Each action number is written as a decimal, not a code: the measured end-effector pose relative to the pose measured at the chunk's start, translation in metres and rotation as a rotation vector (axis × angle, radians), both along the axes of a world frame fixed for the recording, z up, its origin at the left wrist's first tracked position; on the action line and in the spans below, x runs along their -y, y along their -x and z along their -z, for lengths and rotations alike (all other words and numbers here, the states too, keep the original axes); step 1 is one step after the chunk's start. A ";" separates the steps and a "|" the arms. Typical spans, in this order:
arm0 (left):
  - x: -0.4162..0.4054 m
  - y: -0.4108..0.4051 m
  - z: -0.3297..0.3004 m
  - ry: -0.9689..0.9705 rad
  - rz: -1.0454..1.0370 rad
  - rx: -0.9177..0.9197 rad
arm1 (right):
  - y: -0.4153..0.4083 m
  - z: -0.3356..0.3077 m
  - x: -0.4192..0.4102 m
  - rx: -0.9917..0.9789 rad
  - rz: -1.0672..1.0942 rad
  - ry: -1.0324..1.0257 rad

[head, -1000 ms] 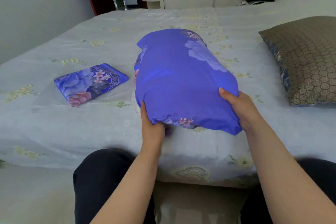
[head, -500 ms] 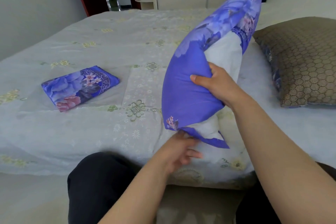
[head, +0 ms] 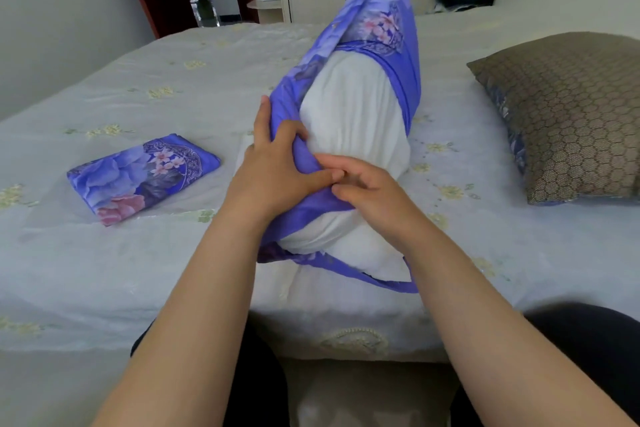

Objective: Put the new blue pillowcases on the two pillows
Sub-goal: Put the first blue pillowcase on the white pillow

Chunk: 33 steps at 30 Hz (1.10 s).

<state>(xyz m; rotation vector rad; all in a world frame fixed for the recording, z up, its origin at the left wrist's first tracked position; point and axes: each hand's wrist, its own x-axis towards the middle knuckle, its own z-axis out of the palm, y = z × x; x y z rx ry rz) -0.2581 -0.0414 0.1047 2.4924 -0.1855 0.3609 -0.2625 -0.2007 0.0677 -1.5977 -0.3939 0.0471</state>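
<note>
Across the bed [head: 145,253], whose pale embroidered cover fills most of the view, a white pillow [head: 353,114] stands on end near the front edge, tilted away, with a blue floral pillowcase [head: 381,21] only partly over it: the bare white stuffing shows down its near face. To the right, well apart, lies a second pillow [head: 568,114] in a brown honeycomb cover, not yet changed. To the left lies the other new pillowcase [head: 142,177], folded flat. The left hand [head: 277,170] grips a bunched fold of blue cloth against the pillow's side; the right hand [head: 367,191] pinches the same hem just beside it, fingers curled. Judging by its sag, the pillow is light and soft and will buckle if pushed, while the thin cloth probably slides easily, so the hem edges look like the best hold.
</note>
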 end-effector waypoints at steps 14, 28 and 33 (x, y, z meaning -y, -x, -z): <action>-0.064 -0.009 0.032 -0.396 -0.281 -0.098 | -0.042 0.069 0.020 -0.430 0.355 0.652; -0.012 0.030 0.075 -0.142 -0.149 -0.154 | -0.010 0.001 0.056 0.068 0.898 1.019; -0.032 0.011 0.063 -0.333 -0.025 -0.385 | -0.025 -0.021 0.054 0.169 0.801 1.091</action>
